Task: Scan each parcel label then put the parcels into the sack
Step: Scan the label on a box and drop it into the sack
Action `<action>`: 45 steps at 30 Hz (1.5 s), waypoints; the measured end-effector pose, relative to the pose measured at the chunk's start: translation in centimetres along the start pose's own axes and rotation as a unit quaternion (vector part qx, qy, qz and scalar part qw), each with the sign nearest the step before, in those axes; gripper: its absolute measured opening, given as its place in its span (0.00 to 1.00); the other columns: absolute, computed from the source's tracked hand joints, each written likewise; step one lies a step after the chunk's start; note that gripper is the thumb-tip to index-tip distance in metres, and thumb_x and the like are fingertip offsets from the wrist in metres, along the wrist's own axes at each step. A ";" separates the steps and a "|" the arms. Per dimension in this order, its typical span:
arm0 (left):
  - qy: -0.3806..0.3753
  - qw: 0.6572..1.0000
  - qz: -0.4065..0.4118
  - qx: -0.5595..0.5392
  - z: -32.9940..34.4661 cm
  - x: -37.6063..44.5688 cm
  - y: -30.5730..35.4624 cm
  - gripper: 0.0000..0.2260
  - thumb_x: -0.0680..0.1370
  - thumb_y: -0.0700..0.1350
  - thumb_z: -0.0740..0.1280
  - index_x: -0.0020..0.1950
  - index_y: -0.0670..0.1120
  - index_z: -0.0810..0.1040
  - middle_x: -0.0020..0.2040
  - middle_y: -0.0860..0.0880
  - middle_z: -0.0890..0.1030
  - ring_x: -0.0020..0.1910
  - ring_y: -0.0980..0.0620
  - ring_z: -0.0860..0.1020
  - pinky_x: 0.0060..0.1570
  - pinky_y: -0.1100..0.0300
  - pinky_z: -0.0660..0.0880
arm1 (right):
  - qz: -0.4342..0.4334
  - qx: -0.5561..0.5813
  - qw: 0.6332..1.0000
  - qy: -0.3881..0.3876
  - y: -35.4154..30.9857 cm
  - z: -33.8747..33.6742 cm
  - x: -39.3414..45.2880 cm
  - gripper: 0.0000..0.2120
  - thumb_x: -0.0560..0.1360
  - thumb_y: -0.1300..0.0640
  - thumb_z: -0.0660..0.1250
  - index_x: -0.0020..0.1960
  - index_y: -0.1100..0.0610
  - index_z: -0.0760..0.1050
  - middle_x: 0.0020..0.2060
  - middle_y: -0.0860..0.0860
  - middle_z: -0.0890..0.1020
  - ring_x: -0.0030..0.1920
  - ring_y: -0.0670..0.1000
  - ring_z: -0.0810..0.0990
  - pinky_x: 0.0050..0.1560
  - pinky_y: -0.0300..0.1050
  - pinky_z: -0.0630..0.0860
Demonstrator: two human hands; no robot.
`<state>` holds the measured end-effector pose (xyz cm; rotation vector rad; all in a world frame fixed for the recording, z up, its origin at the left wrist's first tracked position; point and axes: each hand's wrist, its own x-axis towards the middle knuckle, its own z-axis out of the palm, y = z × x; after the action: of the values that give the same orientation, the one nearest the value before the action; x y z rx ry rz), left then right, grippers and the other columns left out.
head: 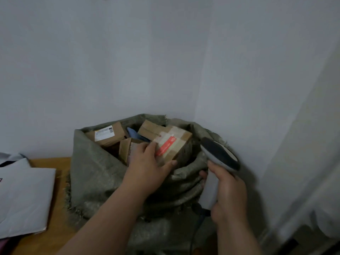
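Two hands are at work over a green-grey woven sack (95,173) that stands open in the corner of a wooden table (53,214), against a pale wall (128,61). The left hand (147,164) reaches into the sack's mouth and grips a cardboard box (174,142) with a red strip on its taped top — thumb on the near edge, fingers curled over the left side. That box sits inside the sack, at the right of the opening, tilted a little. The right hand (228,192) is wrapped around the white handle of a scanner (219,155), whose dark head points up and left, just beside the sack's rolled rim.

Deeper in the sack lie more parcels: a brown box with a white label (106,134) at the back left, another brown box (127,148) in the middle, and something blue (133,133) between them. On the table to the left, well apart from the sack, lies a white padded envelope (24,197).
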<state>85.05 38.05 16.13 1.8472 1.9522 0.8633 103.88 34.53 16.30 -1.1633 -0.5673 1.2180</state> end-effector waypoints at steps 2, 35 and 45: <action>-0.101 0.993 -0.007 0.060 0.8 0.7 0.9 0.33 0.77 0.67 0.61 0.78 0.54 0.61 0.79 0.49 0.53 0.76 0.41 0.59 0.74 0.44 0.61 | -0.009 -0.003 1.000 -0.010 -0.2 -0.2 0.0 0.10 0.72 0.59 0.76 0.52 0.53 0.83 0.42 0.51 0.88 0.46 0.53 0.86 0.49 0.52 0.80; 0.206 0.912 -0.135 -0.329 -22.1 -14.2 -23.9 0.06 0.80 0.46 0.68 0.50 0.57 0.82 0.46 0.58 0.83 0.48 0.61 0.79 0.40 0.65 0.71 | -0.069 -0.211 0.949 -0.222 11.1 22.3 -20.4 0.06 0.72 0.52 0.76 0.46 0.50 0.81 0.36 0.48 0.86 0.46 0.53 0.84 0.48 0.51 0.79; 0.270 0.852 -0.267 -0.359 -29.8 -22.5 -39.1 0.05 0.80 0.42 0.68 0.51 0.52 0.82 0.48 0.50 0.83 0.45 0.52 0.79 0.40 0.60 0.71 | 0.017 -0.210 0.915 -0.343 22.5 35.2 -28.4 0.12 0.73 0.49 0.75 0.52 0.56 0.81 0.38 0.51 0.88 0.41 0.50 0.87 0.43 0.47 0.82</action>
<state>38.78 10.59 10.93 0.6211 1.8624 1.7162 55.58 19.81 15.17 -1.0734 -1.3970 1.5857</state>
